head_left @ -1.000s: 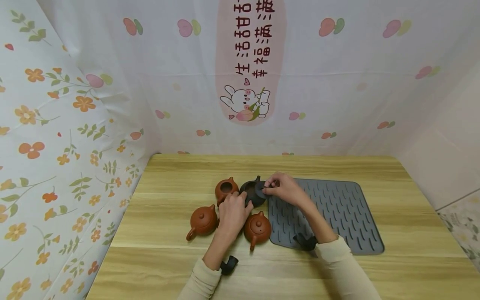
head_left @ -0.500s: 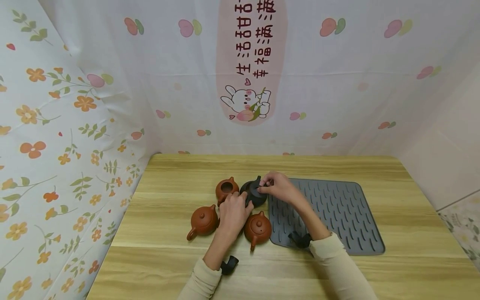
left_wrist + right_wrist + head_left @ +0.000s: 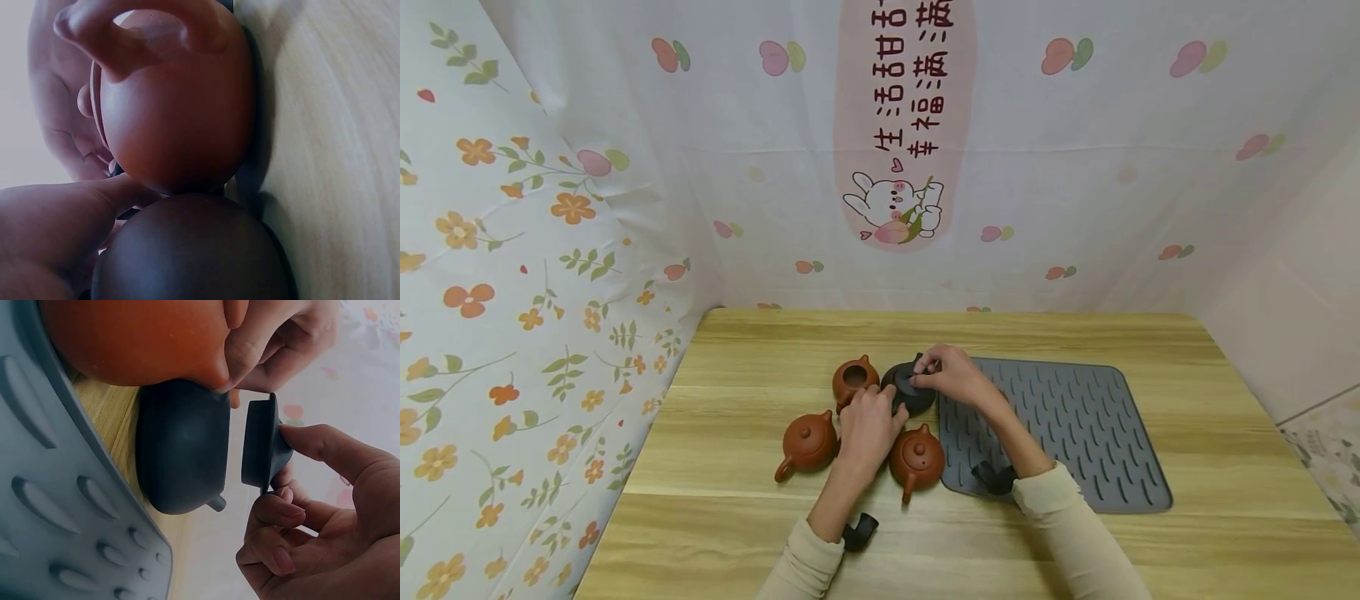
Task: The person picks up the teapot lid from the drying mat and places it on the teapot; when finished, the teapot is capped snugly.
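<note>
In the head view, a black teapot (image 3: 904, 402) stands among several orange-brown teapots. My right hand (image 3: 957, 377) pinches its black lid (image 3: 262, 442) by the knob, just above the opening; the right wrist view shows a gap between lid and teapot body (image 3: 181, 450). My left hand (image 3: 868, 425) grips the black teapot at its near left side, where the handle is mostly hidden by the fingers. Just in front is a lidded orange-brown teapot (image 3: 917, 460), close below the left hand in the left wrist view. A lidless orange-brown teapot (image 3: 850, 377) stands behind my left hand.
Another lidded orange-brown teapot (image 3: 808, 443) stands left of my left wrist. A grey ridged mat (image 3: 1075, 433) lies on the wooden table (image 3: 715, 517) at the right, under my right forearm. A dark rounded body (image 3: 194, 250) fills the left wrist view's bottom. Printed cloth (image 3: 760, 192) hangs behind.
My right hand has moved left with the black lid, from the right edge of the black teapot to over its opening. My left hand has stayed in place.
</note>
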Demonstrator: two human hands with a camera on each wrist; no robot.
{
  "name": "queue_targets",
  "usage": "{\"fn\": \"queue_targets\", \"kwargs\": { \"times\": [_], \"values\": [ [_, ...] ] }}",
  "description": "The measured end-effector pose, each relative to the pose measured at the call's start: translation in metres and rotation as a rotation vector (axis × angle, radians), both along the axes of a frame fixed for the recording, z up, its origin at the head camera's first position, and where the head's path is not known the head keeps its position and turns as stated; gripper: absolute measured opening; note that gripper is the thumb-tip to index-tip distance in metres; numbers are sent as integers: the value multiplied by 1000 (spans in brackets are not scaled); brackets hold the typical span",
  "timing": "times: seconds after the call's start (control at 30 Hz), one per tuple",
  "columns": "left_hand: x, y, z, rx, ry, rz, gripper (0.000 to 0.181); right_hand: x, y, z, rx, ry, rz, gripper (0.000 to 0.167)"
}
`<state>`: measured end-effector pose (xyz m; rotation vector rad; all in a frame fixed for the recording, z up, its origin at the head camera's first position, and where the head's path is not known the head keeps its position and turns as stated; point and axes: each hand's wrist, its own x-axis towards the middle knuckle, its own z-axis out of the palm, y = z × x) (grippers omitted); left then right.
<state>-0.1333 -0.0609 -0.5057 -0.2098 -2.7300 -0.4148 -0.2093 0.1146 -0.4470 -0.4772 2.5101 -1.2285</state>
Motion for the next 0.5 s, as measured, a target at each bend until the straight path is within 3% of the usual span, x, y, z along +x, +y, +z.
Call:
{"fn": "queue_targets", "kwargs": {
  "times": [0.2, 0.5],
  "values": [
    [5, 1, 15, -15, -51, -4, 22, -2, -2, 1, 0, -6, -3, 13],
    [5, 1, 18, -19, -78, 6, 20, -5, -5, -2, 8, -12, 1, 12]
  ]
}}
